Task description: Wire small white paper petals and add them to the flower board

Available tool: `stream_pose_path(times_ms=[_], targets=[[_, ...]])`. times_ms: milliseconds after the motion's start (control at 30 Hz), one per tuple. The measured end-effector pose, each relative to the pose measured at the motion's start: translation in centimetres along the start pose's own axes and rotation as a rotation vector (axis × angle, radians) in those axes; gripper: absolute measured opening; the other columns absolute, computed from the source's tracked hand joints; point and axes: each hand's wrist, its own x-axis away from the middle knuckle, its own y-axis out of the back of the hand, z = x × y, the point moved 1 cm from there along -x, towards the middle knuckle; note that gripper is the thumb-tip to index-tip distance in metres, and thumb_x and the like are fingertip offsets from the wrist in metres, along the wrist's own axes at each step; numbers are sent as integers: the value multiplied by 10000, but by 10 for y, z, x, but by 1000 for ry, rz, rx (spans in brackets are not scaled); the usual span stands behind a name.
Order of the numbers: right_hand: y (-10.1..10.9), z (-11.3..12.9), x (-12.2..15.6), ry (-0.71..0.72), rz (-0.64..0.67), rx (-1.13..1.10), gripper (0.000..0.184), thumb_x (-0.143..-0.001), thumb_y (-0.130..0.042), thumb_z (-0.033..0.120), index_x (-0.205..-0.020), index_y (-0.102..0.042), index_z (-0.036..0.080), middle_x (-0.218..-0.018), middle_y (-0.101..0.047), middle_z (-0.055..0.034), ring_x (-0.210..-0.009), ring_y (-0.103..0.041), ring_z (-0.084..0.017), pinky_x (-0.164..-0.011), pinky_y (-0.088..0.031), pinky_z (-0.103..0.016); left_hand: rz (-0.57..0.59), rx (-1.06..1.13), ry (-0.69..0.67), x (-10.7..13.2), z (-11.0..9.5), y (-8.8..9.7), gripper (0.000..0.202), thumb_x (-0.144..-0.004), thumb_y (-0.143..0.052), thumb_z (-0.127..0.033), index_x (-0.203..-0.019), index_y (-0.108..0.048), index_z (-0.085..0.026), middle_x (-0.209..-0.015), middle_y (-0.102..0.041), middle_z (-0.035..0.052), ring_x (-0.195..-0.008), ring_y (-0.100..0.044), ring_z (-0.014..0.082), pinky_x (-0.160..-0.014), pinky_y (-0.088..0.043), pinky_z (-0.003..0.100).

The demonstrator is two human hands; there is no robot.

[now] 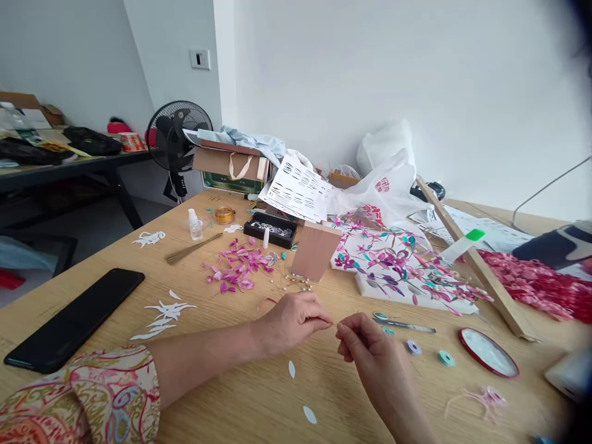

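My left hand (292, 322) reaches in from the left, thumb and forefinger pinched together. Facing it, my right hand (372, 351) is pinched too, with its fingertips almost meeting the left ones. What lies between the fingertips is too small to make out. Two white leaf-shaped paper pieces, a nearer one (309, 415) and a farther one (291, 369), lie on the table below the hands. Beyond my left hand are pearl-headed stems (300, 282) and an upright wooden block (316, 251). Tweezers (407, 324) and a lilac thread spool (414, 347) lie beyond my right hand.
Pink petals (238, 265), white paper cutouts (161, 317) and a black phone (76, 317) lie to the left. Flowered stems (398, 259) rest on white foam at the right, near a long wooden bar (481, 271) and a red-rimmed round dish (488, 351).
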Motion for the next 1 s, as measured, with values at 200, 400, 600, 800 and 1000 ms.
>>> stream_pose_path(times_ms=[200, 400, 600, 800, 1000], targets=[[-4, 0, 2, 91, -25, 146, 210, -788, -414, 357, -654, -489, 212, -519, -583, 12, -484, -551, -141, -477, -411, -238, 31, 221, 219, -4, 0, -2, 96, -713, -582, -185, -737, -671, -158, -622, -531, -10, -633, -493, 87, -602, -382, 186], [8, -8, -3, 20, -75, 113, 201, -797, -415, 343, -659, -480, 213, -427, -535, 41, -391, -516, -118, -403, -397, -209, 4, 448, 466, -5, 2, -2, 77, -663, -594, -188, -650, -637, -126, -579, -498, -28, -535, -453, 64, -532, -352, 199], [19, 2, 4, 457, -351, 379, 126, -816, -439, 273, -830, -543, 203, -726, -646, -34, -562, -606, -132, -476, -455, -217, 21, 1005, 757, -4, 8, -1, 204, -557, -686, -269, -639, -605, -101, -531, -507, -33, -483, -427, 45, -507, -318, 201], [6, -13, 5, 864, -128, 707, 316, -838, -343, 86, -1097, -499, 177, -1125, -574, -86, -934, -583, -156, -735, -477, -243, 235, 1215, 800, -2, 9, 1, 188, -567, -700, -231, -661, -609, -97, -500, -504, -30, -462, -442, 42, -499, -275, 200], [11, -17, 6, 908, -176, 714, 278, -855, -309, 86, -999, -536, 156, -979, -642, -88, -869, -609, -153, -670, -482, -227, 264, 1195, 814, 0, 11, 0, 171, -574, -696, -214, -673, -620, -98, -541, -536, -19, -477, -450, 41, -513, -286, 205]])
